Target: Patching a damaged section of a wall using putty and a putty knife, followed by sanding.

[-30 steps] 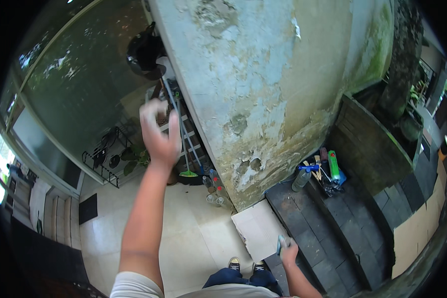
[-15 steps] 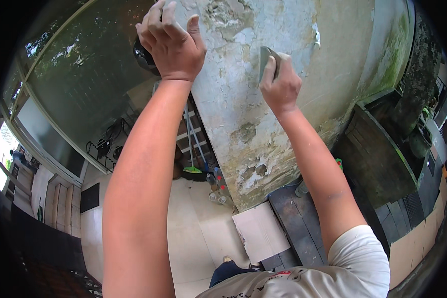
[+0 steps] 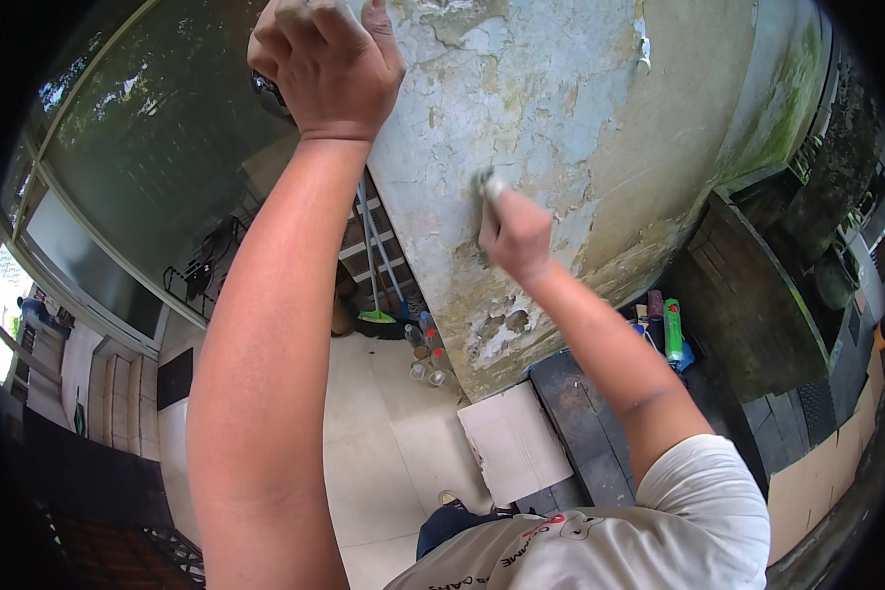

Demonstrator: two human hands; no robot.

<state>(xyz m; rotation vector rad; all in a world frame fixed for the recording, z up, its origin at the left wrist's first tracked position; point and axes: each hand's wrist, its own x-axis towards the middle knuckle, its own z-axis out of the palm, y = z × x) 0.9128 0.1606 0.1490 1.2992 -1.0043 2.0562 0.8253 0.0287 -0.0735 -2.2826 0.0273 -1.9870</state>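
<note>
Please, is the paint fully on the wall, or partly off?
Partly off: ragged edges and bare, pitted patches show on the wall.

We're looking at a wall (image 3: pixel 570 128) up top centre, planter (image 3: pixel 757 315) sitting right of it, broom (image 3: pixel 377 317) standing left, cardboard (image 3: pixel 516 442) lying lower centre.

soft daylight, glare at far left, motion-blurred right hand (image 3: pixel 519 232), fisheye-bent edges
</note>
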